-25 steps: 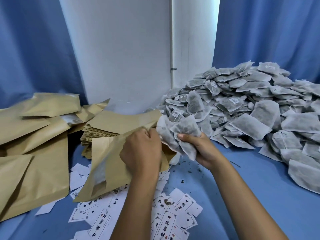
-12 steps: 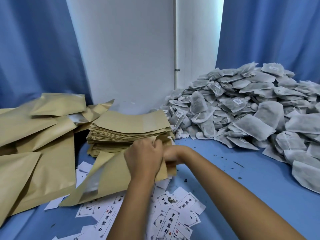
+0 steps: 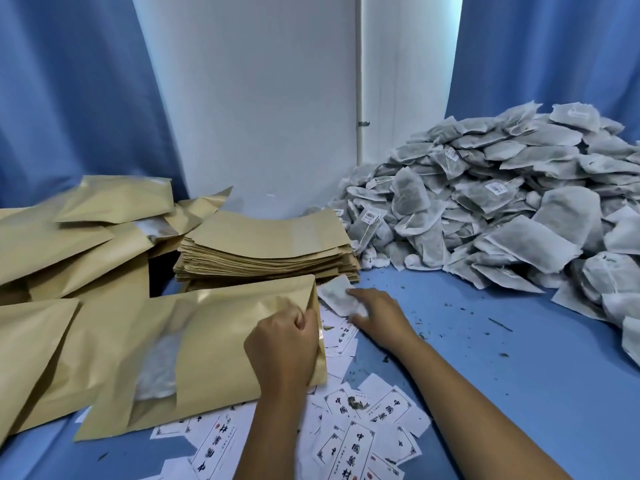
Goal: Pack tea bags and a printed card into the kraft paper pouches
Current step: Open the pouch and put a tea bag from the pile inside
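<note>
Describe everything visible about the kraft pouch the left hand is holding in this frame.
The pouch is tan kraft paper with a frosted window strip through which pale contents show. It lies nearly flat and slanted on the blue table, its mouth at the right end. The left hand grips that mouth edge. It overlaps scattered printed cards and sits in front of the stack of empty pouches.

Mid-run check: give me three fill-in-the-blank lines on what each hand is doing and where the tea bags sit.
1. The left hand grips the open edge of a kraft ____.
2. The right hand reaches onto the scattered printed ____.
3. The tea bag pile lies to the ____ of the flat pouch stack.

Missing words: pouch; cards; right
</note>
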The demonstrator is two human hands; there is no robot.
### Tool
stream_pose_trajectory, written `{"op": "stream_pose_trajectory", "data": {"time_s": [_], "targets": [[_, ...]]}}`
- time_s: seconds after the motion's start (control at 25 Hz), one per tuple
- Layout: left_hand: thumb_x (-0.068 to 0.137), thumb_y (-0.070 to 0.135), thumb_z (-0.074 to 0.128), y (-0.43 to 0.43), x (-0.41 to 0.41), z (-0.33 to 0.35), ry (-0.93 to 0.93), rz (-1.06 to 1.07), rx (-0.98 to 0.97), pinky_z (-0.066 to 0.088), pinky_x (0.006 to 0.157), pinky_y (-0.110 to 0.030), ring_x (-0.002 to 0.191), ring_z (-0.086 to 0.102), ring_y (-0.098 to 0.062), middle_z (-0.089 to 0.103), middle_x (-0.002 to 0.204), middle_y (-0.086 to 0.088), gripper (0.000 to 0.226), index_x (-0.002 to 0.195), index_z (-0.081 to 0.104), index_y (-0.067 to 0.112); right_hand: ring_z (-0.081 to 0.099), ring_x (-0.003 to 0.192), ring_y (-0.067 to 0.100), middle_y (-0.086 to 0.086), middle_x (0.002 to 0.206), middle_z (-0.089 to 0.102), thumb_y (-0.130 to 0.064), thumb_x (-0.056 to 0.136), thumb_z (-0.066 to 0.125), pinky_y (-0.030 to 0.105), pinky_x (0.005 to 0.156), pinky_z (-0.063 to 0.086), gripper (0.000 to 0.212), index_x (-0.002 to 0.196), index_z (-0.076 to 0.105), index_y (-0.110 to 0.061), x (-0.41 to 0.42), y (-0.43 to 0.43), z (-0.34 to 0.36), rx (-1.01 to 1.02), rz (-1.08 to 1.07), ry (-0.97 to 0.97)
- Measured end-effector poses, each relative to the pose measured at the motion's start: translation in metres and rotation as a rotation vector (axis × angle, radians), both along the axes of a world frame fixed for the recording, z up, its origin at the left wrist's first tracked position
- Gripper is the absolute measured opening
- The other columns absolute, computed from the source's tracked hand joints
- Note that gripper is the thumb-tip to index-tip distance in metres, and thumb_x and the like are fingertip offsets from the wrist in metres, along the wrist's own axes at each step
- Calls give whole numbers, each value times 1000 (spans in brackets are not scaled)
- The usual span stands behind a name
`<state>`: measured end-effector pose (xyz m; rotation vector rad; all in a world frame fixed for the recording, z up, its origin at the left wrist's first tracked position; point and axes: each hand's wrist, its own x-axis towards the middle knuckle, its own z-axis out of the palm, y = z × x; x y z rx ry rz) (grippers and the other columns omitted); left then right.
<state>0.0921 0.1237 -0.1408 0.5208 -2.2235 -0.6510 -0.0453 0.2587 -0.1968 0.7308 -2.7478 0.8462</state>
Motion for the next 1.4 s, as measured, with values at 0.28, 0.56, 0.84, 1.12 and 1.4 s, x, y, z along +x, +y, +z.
{"op": "stream_pose_trajectory", "data": {"time_s": [0.28,0.56,0.84,1.12,1.4], "targets": [[72,7,63,-17,-5,-7,137,-30,63,17,44,-27,47,13,-19,12,44,4,52,47,19,19,51,46,7,-8,56,60,-13,92,55,17,41,37,28,72,71,-23,23,14,50,-915,119,-455],[70,12,58,-5,-2,-7,282,-133,-58,20,45,-27,42,19,-28,21,42,-4,39,48,25,19,43,51,7,-8,56,51,-13,80,59,25,50,36,21,62,50,-22,64,-48,47,-407,3,-240],[74,14,51,-10,2,-5,377,-58,13,13,45,-24,43,12,-18,11,45,10,37,47,26,19,58,61,17,1,62,54,-1,75,66,30,55,43,34,59,42,-20,69,-36,58,-747,-101,-293],[70,8,48,-4,2,-5,440,-193,-30,15,48,-25,48,14,-20,12,49,1,34,49,23,18,51,49,21,13,55,55,6,88,35,28,47,36,42,64,63,-14,77,-51,56,-825,372,-860],[68,-5,51,-17,2,-4,485,-40,2,14,47,-29,47,13,-20,14,46,1,38,46,26,14,57,92,8,-4,104,66,-19,79,73,23,81,46,23,102,69,-18,53,-24,27,70,275,-199]]}}
